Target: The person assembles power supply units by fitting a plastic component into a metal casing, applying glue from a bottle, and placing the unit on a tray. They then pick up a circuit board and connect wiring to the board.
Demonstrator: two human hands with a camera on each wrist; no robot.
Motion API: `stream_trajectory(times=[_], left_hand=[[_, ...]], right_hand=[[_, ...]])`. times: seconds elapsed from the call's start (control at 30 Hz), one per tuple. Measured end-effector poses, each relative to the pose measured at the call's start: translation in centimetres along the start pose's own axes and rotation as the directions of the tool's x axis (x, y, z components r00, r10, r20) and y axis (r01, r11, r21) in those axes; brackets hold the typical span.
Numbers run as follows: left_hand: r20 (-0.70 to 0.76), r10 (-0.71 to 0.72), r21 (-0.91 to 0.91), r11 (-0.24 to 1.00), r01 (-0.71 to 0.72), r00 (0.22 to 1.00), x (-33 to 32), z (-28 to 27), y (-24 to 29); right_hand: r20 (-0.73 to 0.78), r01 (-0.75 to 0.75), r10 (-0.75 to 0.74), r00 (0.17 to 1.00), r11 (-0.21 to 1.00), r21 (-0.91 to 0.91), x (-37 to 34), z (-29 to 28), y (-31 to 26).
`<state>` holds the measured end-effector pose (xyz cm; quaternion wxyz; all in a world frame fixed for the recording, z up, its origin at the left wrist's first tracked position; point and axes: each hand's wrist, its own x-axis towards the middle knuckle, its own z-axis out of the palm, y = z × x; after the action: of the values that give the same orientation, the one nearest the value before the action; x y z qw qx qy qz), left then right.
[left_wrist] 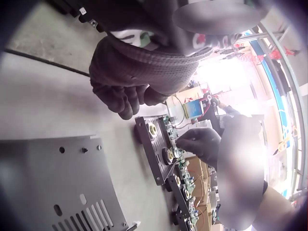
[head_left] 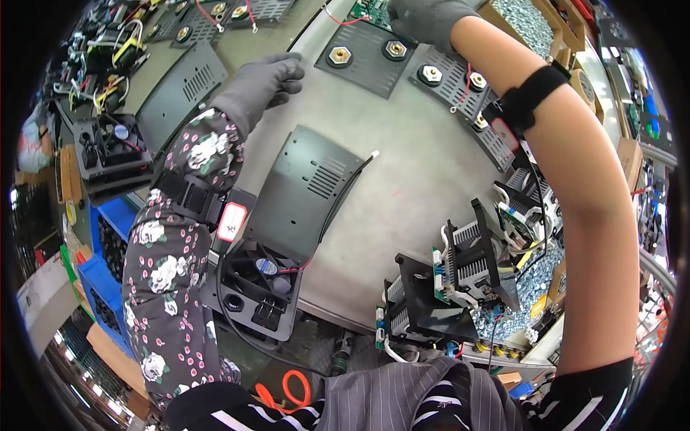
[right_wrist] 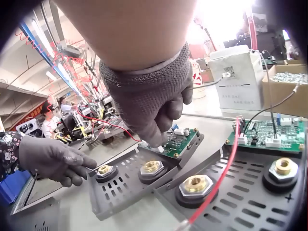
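A dark slotted panel [head_left: 366, 61] carries two brass fittings and a green circuit board [right_wrist: 179, 144] along its far edge. My gloved right hand [head_left: 430, 23] is at that board, its curled fingers [right_wrist: 156, 137] gripping at the board's edge; exactly which part they pinch is hidden. A red wire [right_wrist: 113, 126] runs to the board beside the fingertips. To the left of the panel, my gloved left hand [head_left: 262, 90] hovers with loosely bent fingers and nothing in them; in the right wrist view this hand [right_wrist: 53, 161] is beside the panel's near corner, apart from it.
More panels with fittings [head_left: 449, 77] stand at the right. A bare curved cover [head_left: 305, 190] joins a fan housing [head_left: 260, 291] at the near left. Heatsink assemblies [head_left: 467, 262] crowd the near right. Blue bins [head_left: 104, 287] are at far left, a box of small metal parts [head_left: 521, 25] at far right.
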<state>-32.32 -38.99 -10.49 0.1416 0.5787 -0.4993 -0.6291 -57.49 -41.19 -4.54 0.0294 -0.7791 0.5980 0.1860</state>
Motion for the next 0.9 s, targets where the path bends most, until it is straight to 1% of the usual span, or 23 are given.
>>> stream_trajectory(times=[0.03,0.17,0.2,0.23,0.27,0.3,0.33,0.4,0.43,0.47,0.5,0.53,0.57,0.6,0.63,0.67,0.7,0.73,0.77,0.8,0.83,0.87,0.9], left_hand=[[-0.018,-0.007,0.003,1.0,0.008,1.0,-0.3,-0.1,0.3],[-0.008,0.008,0.026,1.0,-0.008,1.0,-1.4,-1.3,1.1],[0.002,0.017,0.013,1.0,-0.017,1.0,-1.7,-1.7,1.4],[0.026,0.019,0.045,0.999,-0.02,0.999,-2.1,-2.2,2.0],[-0.012,0.044,0.035,0.998,-0.044,0.999,-2.6,-2.8,2.7],[-0.053,0.072,0.026,0.997,-0.071,0.996,-3.0,-3.1,3.7],[-0.036,0.085,0.058,0.995,-0.083,0.996,-3.4,-3.4,4.8],[-0.072,0.155,0.065,0.986,-0.151,0.985,-3.9,-4.3,5.1],[-0.107,0.162,0.105,0.983,-0.151,0.981,-4.6,-4.3,6.8],[-0.106,0.174,0.133,0.978,-0.16,0.979,-5.4,-4.0,8.4],[-0.111,0.191,0.101,0.979,-0.18,0.975,-6.4,-3.5,9.5],[-0.114,0.207,0.064,0.978,-0.201,0.972,-7.2,-3.0,10.5],[-0.121,0.216,0.087,0.975,-0.206,0.969,-7.8,-2.5,11.2],[-0.117,0.236,0.094,0.97,-0.226,0.965,-8.5,-1.6,12.0],[-0.026,0.3,-0.017,0.954,-0.301,0.953,-7.9,-2.0,9.2],[0.032,0.357,-0.005,0.934,-0.357,0.934,-9.1,-0.5,10.2],[0.06,0.373,0.026,0.927,-0.375,0.926,-10.4,1.1,11.4],[0.097,0.374,0.055,0.923,-0.38,0.922,-11.5,2.9,12.5],[0.126,0.386,0.065,0.916,-0.396,0.914,-12.3,4.9,13.6],[0.16,0.396,0.076,0.909,-0.411,0.904,-13.0,7.2,14.8],[0.182,0.391,0.094,0.906,-0.412,0.902,-13.9,9.5,15.9],[0.257,0.416,0.08,0.89,-0.448,0.872,-13.8,12.0,16.5],[0.32,0.464,0.065,0.859,-0.507,0.826,-14.9,14.7,17.5]], right_hand=[[-0.061,0.028,-0.028,0.998,1.0,0.001,0.3,0.5,0.6],[-0.112,-0.074,0.072,0.991,0.997,-0.015,1.3,1.8,1.0],[-0.192,-0.014,0.013,0.981,1.0,-0.001,0.4,0.9,0.8],[-0.272,0.043,-0.039,0.962,0.999,0.009,-1.1,-0.2,0.7],[-0.274,0.01,-0.001,0.962,0.999,0.032,-2.8,-1.3,0.9],[-0.285,0.071,-0.071,0.956,0.997,-0.01,-4.9,-2.9,1.0],[-0.298,0.134,-0.145,0.944,0.989,-0.057,-7.1,-4.5,1.1],[-0.288,0.139,-0.151,0.946,0.988,-0.063,-12.9,-6.5,0.8],[-0.181,0.061,-0.037,0.983,0.99,0.13,-16.0,-7.6,1.6],[-0.617,0.353,-0.115,0.778,0.893,0.279,-19.2,-4.3,3.9],[-0.486,0.137,0.108,0.867,0.887,0.442,-23.7,-3.5,4.4],[-0.571,0.221,0.101,0.815,0.856,0.467,-28.0,-4.1,5.2],[-0.507,0.1,0.271,0.818,0.802,0.589,-32.5,-3.9,5.3],[-0.369,-0.052,0.488,0.791,0.654,0.755,-36.8,-2.5,5.5],[-0.324,-0.131,0.657,0.681,0.545,0.828,-40.0,-2.1,3.0],[-0.217,-0.145,0.748,0.628,0.386,0.911,-44.6,2.5,3.4],[-0.17,-0.224,0.82,0.547,0.339,0.914,-48.8,8.5,3.0],[0.22,-0.292,0.858,0.465,-0.086,0.953,-51.3,9.8,1.1],[0.34,-0.288,0.818,0.464,-0.223,0.931,-54.5,15.7,-0.5],[0.445,-0.315,0.784,0.432,-0.331,0.89,-55.5,16.8,-3.7],[0.605,-0.299,0.679,0.415,-0.526,0.796,-56.5,18.5,-6.7],[0.599,-0.308,0.611,0.517,-0.52,0.796,-56.7,20.1,-8.8],[0.63,-0.289,0.587,0.508,-0.573,0.767,-56.4,23.3,-11.8]])
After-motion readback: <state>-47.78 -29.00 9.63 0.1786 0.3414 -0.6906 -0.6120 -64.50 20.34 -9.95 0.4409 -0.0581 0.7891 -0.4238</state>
